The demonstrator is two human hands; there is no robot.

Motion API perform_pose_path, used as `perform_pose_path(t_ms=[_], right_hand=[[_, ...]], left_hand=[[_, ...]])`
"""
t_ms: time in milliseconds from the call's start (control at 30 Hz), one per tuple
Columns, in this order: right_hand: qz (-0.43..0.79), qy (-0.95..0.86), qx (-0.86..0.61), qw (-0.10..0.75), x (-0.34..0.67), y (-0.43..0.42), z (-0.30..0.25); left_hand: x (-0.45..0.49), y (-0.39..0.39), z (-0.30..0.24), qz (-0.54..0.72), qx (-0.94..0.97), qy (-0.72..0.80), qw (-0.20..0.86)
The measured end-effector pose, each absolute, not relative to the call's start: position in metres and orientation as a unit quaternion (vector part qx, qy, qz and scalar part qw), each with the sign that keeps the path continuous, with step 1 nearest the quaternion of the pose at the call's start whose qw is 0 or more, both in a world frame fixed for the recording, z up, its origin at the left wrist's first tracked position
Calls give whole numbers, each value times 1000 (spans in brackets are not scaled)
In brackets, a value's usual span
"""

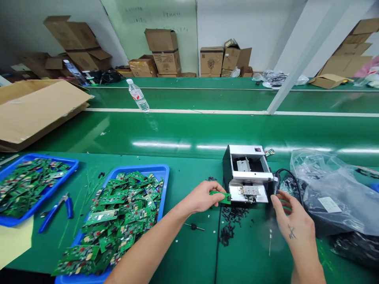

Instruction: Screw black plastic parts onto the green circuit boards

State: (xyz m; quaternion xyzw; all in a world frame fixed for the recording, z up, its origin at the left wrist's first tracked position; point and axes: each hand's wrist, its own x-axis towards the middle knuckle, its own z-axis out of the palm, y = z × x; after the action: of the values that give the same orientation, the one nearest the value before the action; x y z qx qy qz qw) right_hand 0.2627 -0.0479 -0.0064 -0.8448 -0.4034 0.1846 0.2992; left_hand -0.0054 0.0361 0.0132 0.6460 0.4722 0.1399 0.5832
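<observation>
Left hand: closed in a pinch on a green circuit board, the board's far end at the front edge of a compact bench machine with steel plates, a black housing and a red rocker switch. Right hand: open, fingers spread and slightly curled, holding nothing visible, just beside the machine's right side and near a black cable. To the left of the left hand: a blue tray heaped with populated boards; farther left, a second blue tray, also heaped, with blue-handled pliers lying between the trays. Below the hands, on the green table: a scatter of small black parts and a small black-handled tool. To the right of the right hand: a clear plastic bag with dark contents. Progress as shown: one board at the machine, both trays well filled, and how many boards have passed through cannot be told.
</observation>
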Motion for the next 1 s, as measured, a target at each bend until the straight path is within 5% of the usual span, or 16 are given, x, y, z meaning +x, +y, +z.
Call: perform_pose_path(t_ms=[100,233,467,633,1000], right_hand=[[182,-388,-870,247,281,-35,-20],[226,-364,-854,296,289,-24,-42],[404,-329,-681,514,290,-40,-30],[517,-245,-392,720,277,-51,16],[440,-443,-346,700,218,-18,93]], left_hand=[[2,37,4,144,602,487,617],[9,35,6,149,573,496,635],[14,30,6,172,585,502,613],[16,29,6,168,593,495,612],[16,28,7,175,633,502,562]])
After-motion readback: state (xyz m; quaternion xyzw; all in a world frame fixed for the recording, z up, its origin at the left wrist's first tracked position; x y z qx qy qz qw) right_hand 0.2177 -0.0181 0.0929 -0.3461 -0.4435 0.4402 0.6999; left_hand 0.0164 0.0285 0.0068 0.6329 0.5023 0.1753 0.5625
